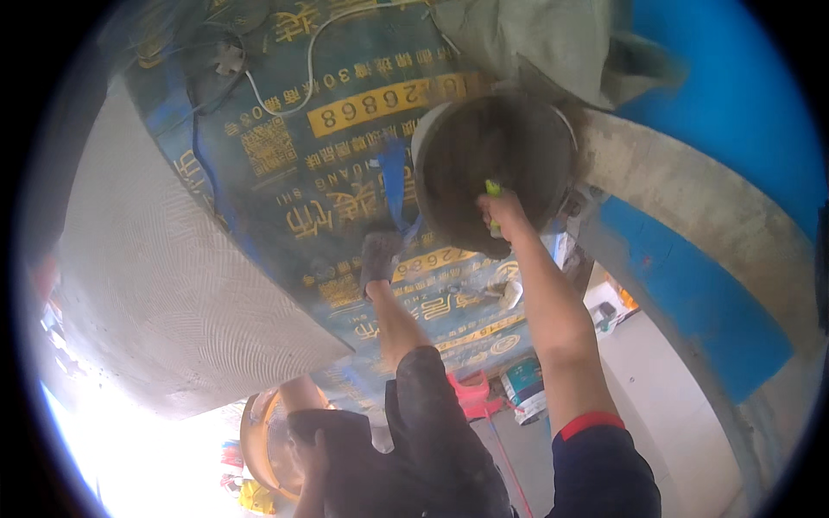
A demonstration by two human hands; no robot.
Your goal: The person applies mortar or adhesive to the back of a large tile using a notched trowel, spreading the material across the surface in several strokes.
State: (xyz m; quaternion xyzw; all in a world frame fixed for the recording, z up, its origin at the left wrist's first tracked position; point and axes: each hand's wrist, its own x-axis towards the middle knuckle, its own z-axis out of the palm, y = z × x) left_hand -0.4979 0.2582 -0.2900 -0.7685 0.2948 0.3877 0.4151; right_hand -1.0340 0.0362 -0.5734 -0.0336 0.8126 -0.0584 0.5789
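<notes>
My right hand (pixel 501 211) is closed around the green handle (pixel 492 190) of a tool inside a large, dark bucket (pixel 449 155); the tool's far end is hard to make out in the dark interior. My left hand (pixel 309 453) is low in the view, against my dark shorts (pixel 414 423); its fingers are too hazy to tell their shape. My leg, in a grey shoe (pixel 378 257), stands on green protective sheeting (pixel 328 216) just left of the bucket. A pale slab (pixel 173 293) with combed grey adhesive lies along the left.
A white cord (pixel 302 69) crosses the sheeting. Grey cloth (pixel 544 39), a curved tan board (pixel 682 181) and blue covering (pixel 691 293) lie to the right. Below are a pink plastic item (pixel 466 397), a bag (pixel 522 388) and an orange tub (pixel 259 432). A blue strap (pixel 393 186) lies beside the bucket.
</notes>
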